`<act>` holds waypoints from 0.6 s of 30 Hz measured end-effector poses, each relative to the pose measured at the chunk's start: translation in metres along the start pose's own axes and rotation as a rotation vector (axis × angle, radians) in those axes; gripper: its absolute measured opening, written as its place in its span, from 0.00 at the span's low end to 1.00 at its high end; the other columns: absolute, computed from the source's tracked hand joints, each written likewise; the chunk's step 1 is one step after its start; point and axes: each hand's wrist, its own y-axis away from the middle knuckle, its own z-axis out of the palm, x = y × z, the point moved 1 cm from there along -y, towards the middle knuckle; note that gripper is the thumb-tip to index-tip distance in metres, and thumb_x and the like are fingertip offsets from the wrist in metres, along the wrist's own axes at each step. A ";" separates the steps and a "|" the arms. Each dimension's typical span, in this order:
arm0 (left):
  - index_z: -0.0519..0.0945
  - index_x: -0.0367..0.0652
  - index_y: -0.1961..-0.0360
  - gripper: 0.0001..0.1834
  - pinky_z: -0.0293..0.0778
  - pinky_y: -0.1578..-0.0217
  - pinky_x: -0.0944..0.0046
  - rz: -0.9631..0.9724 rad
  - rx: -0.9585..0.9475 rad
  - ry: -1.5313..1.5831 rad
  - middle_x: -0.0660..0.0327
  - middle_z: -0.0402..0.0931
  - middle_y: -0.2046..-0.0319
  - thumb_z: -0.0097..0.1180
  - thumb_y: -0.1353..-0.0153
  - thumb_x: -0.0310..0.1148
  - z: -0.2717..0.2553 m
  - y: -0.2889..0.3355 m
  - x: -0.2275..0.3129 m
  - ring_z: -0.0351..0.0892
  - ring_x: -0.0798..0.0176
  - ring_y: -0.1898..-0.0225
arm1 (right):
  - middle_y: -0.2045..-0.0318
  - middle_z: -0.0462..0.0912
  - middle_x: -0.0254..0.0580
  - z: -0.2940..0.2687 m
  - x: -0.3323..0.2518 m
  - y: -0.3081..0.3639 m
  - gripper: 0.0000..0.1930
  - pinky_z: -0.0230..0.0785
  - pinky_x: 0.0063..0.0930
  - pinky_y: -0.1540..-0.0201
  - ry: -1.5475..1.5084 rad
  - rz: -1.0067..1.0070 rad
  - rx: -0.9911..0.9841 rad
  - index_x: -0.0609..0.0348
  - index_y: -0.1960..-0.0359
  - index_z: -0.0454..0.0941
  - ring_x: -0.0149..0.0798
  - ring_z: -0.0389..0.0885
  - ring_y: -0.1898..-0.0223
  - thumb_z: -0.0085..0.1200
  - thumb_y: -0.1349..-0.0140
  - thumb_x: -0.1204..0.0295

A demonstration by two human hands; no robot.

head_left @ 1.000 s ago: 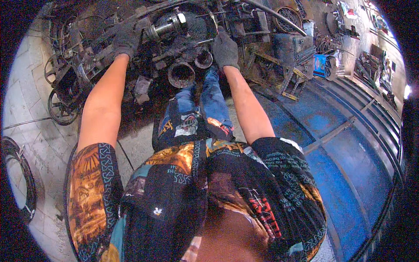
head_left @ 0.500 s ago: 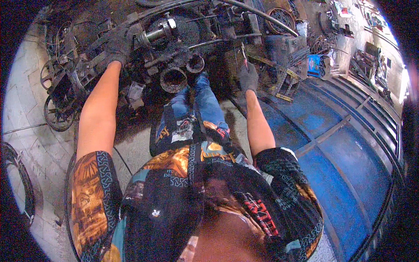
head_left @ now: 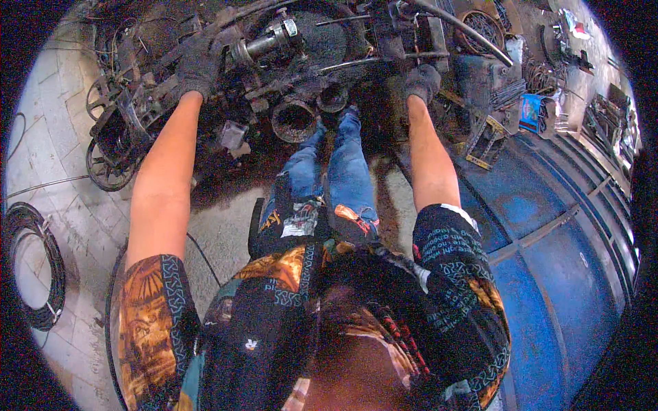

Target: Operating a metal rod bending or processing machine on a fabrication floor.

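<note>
My left hand (head_left: 197, 74), in a dark work glove, lies against the grimy black machine (head_left: 291, 82) at the upper left. Its fingers blend into the dark metal, so their pose is hidden. Beside it, a metal shaft with a bright bolt end (head_left: 290, 27) sticks out of the machine. At the machine's right part is my right hand (head_left: 422, 81), also gloved, its fingers looking curled. Whatever it holds is hidden behind the glove. Below the machine, between the hands, two round open pipe ends (head_left: 293, 121) face me.
A curved metal rod (head_left: 462, 33) arches above my right hand. On the right lies a large blue metal panel (head_left: 548, 240) with ribs. A yellow-marked bracket (head_left: 486, 142) stands by it. A coiled black cable (head_left: 51, 274) lies on the left floor, with small spoked wheels (head_left: 110, 164) by the machine.
My right hand has moved up and right, onto the machine; the slim red-handled tool seen in it before no longer shows. My left hand remains at the machine. The view has shifted slightly.
</note>
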 end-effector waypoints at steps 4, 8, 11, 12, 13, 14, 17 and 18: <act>0.75 0.48 0.42 0.24 0.67 0.42 0.45 -0.010 -0.096 -0.133 0.43 0.74 0.45 0.45 0.32 0.49 0.006 -0.004 -0.007 0.70 0.40 0.42 | 0.73 0.84 0.48 0.006 0.003 0.005 0.07 0.73 0.41 0.64 0.277 -0.334 0.080 0.57 0.69 0.84 0.52 0.83 0.69 0.56 0.45 0.69; 0.74 0.49 0.41 0.23 0.67 0.43 0.44 0.390 -0.255 -0.595 0.45 0.73 0.45 0.43 0.31 0.48 -0.004 -0.006 -0.009 0.72 0.40 0.44 | 0.72 0.83 0.49 -0.033 -0.019 0.040 0.09 0.71 0.42 0.61 0.173 -0.625 0.315 0.59 0.67 0.82 0.54 0.81 0.69 0.55 0.44 0.68; 0.73 0.51 0.40 0.23 0.67 0.42 0.45 -0.061 -0.284 -0.253 0.46 0.71 0.41 0.42 0.30 0.48 -0.003 -0.008 -0.012 0.72 0.41 0.43 | 0.67 0.83 0.52 -0.060 -0.030 0.083 0.11 0.70 0.44 0.57 0.120 -0.268 0.182 0.62 0.66 0.81 0.55 0.80 0.63 0.54 0.42 0.66; 0.73 0.51 0.40 0.23 0.67 0.42 0.45 -0.060 -0.280 -0.246 0.46 0.71 0.41 0.42 0.30 0.48 0.000 -0.009 -0.012 0.72 0.41 0.43 | 0.67 0.83 0.52 -0.063 -0.034 0.092 0.11 0.70 0.44 0.57 0.124 -0.271 0.188 0.62 0.66 0.81 0.55 0.80 0.63 0.54 0.42 0.66; 0.73 0.52 0.39 0.23 0.67 0.42 0.45 0.021 -0.193 -0.187 0.46 0.69 0.39 0.41 0.30 0.48 0.001 -0.009 -0.013 0.71 0.40 0.42 | 0.64 0.82 0.53 -0.062 -0.033 0.104 0.11 0.70 0.44 0.54 0.054 -0.202 0.100 0.62 0.65 0.81 0.55 0.79 0.60 0.54 0.42 0.66; 0.73 0.53 0.39 0.23 0.66 0.41 0.45 0.059 -0.150 -0.158 0.46 0.68 0.38 0.41 0.30 0.48 0.003 -0.008 -0.015 0.71 0.40 0.42 | 0.62 0.82 0.54 -0.059 -0.030 0.115 0.11 0.69 0.43 0.52 0.010 -0.158 0.027 0.62 0.64 0.80 0.55 0.79 0.58 0.54 0.43 0.67; 0.70 0.56 0.37 0.25 0.65 0.39 0.45 0.066 0.037 -0.102 0.47 0.62 0.33 0.41 0.30 0.51 0.011 -0.003 -0.021 0.69 0.40 0.40 | 0.58 0.82 0.55 -0.045 -0.012 0.145 0.13 0.69 0.42 0.48 0.120 -0.111 0.012 0.62 0.60 0.81 0.55 0.78 0.55 0.55 0.43 0.68; 0.70 0.56 0.37 0.25 0.65 0.39 0.45 0.068 0.035 -0.101 0.47 0.62 0.33 0.41 0.30 0.51 0.012 -0.003 -0.023 0.69 0.40 0.40 | 0.58 0.82 0.55 -0.040 -0.005 0.153 0.13 0.69 0.42 0.48 0.110 -0.135 0.023 0.62 0.60 0.81 0.55 0.78 0.55 0.55 0.43 0.68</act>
